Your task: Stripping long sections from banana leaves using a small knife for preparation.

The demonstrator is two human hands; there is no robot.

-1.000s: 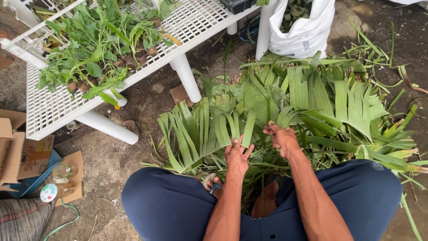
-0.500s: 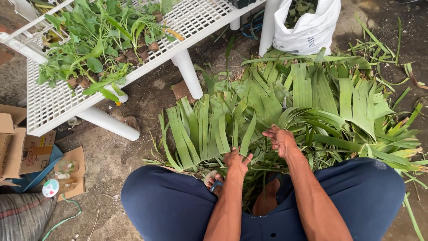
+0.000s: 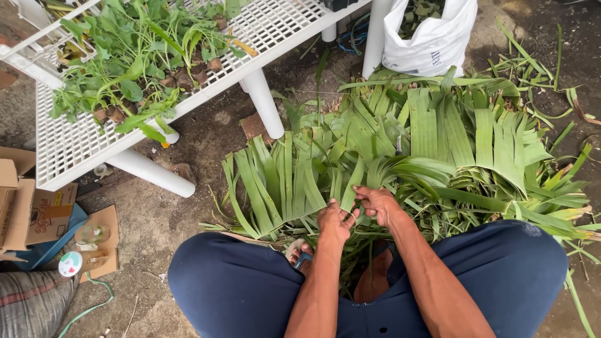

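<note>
Both hands have drawn closer together since a second ago, now meeting over the same leaf strips; the view has shifted a little too. Left to right: cardboard boxes (image 3: 25,206) on the ground at far left, a small round lid (image 3: 70,263) beside them. White slatted counter (image 3: 69,147) carries a heap of leafy green plants (image 3: 134,59) with brown roots showing. White plastic bag (image 3: 432,40) at top, standing on the ground, green leaves inside it.

Left hand (image 3: 335,220) curled, fingers (image 3: 348,218) pinching a narrow green strip of the palm-like leaves (image 3: 438,144). Right hand (image 3: 380,203) just beside it, touching it, fingers (image 3: 362,193) closed on the same bundle of strips. Both hands grasping, not clenched empty.

The leaves lie flat on the dirt ground, in front of the person's knees in dark blue trousers (image 3: 238,281), spread as a fan. Strips run with long axis away from the person, cut ends pointing up-frame toward the counter and bag; bases gather under the fingers. Right-hand part of the fan points up and right, some thin strips scattered loose at the right edge.
</note>
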